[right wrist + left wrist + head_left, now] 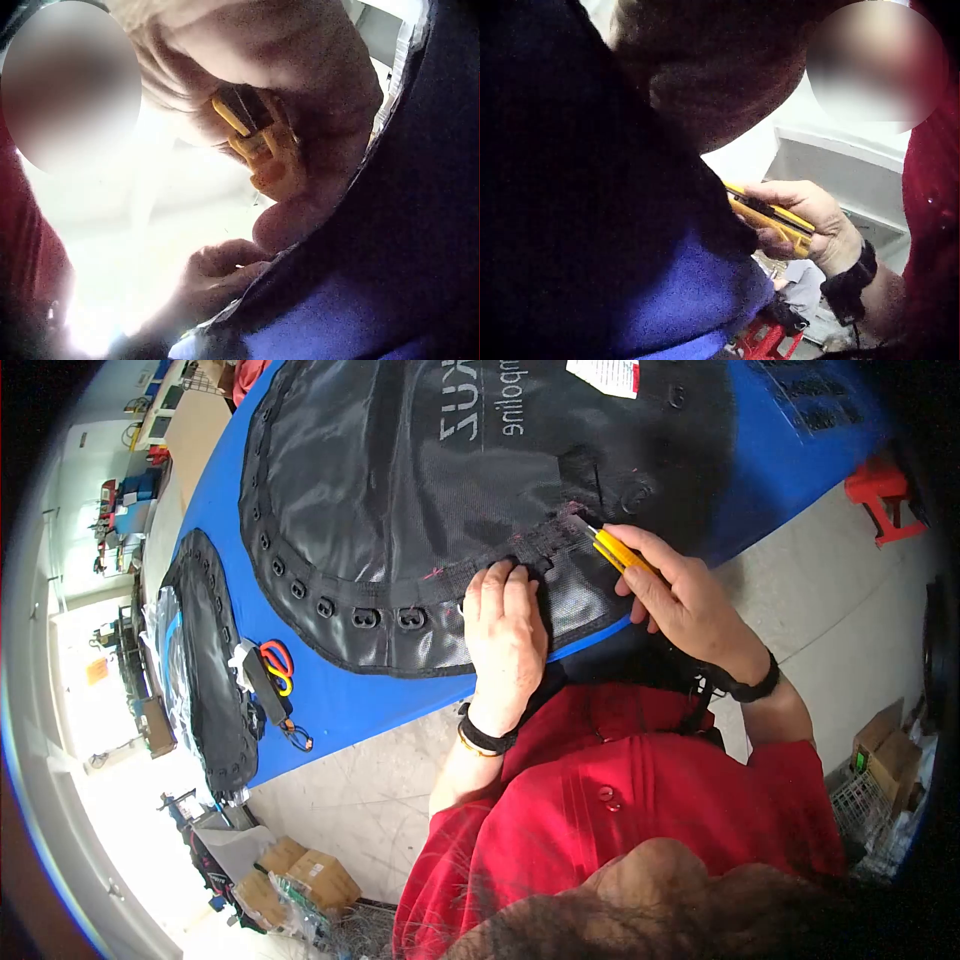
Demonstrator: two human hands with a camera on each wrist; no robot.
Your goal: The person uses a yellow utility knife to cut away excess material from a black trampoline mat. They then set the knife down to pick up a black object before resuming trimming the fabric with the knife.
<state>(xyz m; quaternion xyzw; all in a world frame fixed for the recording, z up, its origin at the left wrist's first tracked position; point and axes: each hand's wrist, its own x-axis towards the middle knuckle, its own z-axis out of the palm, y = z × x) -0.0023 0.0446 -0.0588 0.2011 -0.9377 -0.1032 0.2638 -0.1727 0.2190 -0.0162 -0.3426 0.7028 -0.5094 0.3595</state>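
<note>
R hand (690, 600) has its fingers & thumb clamped on a yellow snap-off util. knife (625, 552); blade (581, 524) is out, its tip at the stitched webbing band (480, 568) near the edge of the black trampoline mat (330, 510). Mat lies on the blue-covered table (350, 705). L hand (507, 635) rests on the mat's near edge, just beside the seam, fingers together; can't tell if the thumb pinches the rim. Bits of pink thread (432, 573) show on the band.

Step looks like picking/cutting stitches. To do it well: hold blade shallow, nick thread only, not the mesh; short strokes, min. pressure. L hand should tension the band w/ fingertips off the cut line. Less blade out = better ctrl, prob.
</note>
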